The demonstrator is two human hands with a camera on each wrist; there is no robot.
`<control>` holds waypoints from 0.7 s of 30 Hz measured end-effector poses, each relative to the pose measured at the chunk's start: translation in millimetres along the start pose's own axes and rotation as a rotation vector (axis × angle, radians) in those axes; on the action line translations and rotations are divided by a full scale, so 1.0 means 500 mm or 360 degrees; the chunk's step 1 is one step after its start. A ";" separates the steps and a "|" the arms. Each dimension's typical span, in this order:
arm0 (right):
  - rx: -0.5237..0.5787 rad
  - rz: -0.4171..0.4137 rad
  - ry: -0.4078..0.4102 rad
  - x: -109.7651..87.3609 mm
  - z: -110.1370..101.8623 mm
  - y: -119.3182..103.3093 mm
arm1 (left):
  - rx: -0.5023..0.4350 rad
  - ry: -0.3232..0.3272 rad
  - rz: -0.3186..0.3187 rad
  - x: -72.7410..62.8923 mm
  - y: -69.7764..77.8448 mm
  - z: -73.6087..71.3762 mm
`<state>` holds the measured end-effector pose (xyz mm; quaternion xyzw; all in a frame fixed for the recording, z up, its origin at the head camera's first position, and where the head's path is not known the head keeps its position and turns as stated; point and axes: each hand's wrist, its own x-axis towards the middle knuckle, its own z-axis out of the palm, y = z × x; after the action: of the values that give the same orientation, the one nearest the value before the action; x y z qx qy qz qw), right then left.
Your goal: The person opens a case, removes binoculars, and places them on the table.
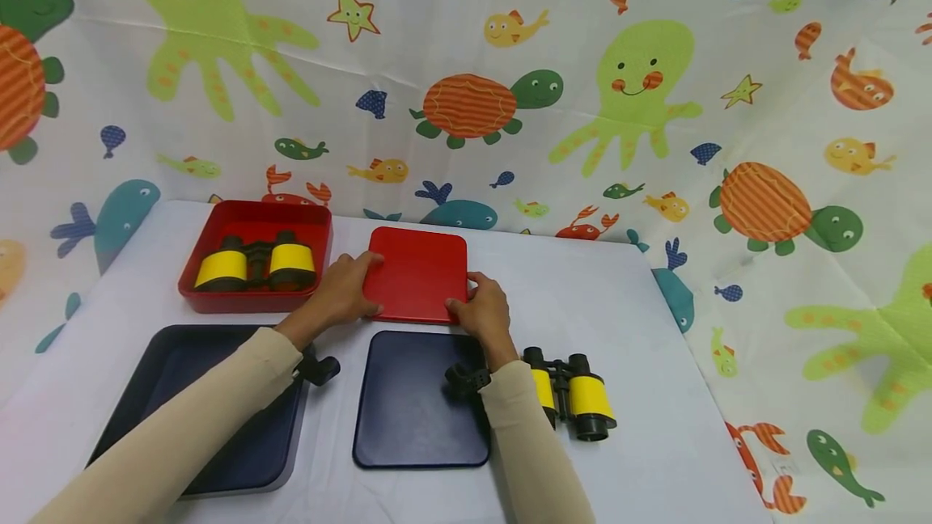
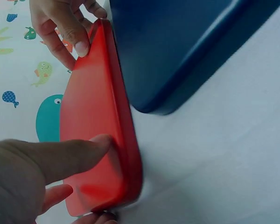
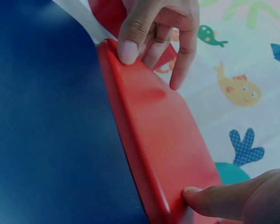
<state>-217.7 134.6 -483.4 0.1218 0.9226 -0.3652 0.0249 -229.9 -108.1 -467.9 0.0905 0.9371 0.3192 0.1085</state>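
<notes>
A flat square red lid (image 1: 417, 275) with a rounded rim is held at its two sides, near the middle of the table. My left hand (image 1: 342, 291) grips its left edge, thumb on top near the front corner. On the right edge, my right hand (image 1: 485, 312) grips it the same way, thumb (image 2: 82, 48) on the top face. Left of the lid stands a red tray (image 1: 255, 304) with yellow-and-black binoculars (image 1: 293, 259) lying inside. In front of the lid lies a flat navy lid (image 1: 415, 411); its far right part is behind my right wrist.
A large navy tray (image 1: 287, 471) stands at the front left, partly under my left forearm. A second pair of yellow-and-black binoculars (image 1: 590, 396) lies right of my right wrist. A sea-animal curtain (image 1: 473, 168) hangs behind the white table (image 1: 655, 427).
</notes>
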 end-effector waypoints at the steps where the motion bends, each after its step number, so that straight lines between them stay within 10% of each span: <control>1: -0.0008 0.0002 0.0005 0.000 0.002 0.000 | 0.0006 0.0005 -0.0005 0.000 -0.001 0.001; 21: -0.0131 -0.0005 0.0094 -0.011 0.018 -0.016 | 0.0188 0.0124 0.0057 -0.013 -0.006 0.018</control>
<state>-214.8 121.9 -484.1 0.1298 0.9374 -0.3231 0.0020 -221.5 -106.7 -476.0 0.1010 0.9561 0.2684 0.0607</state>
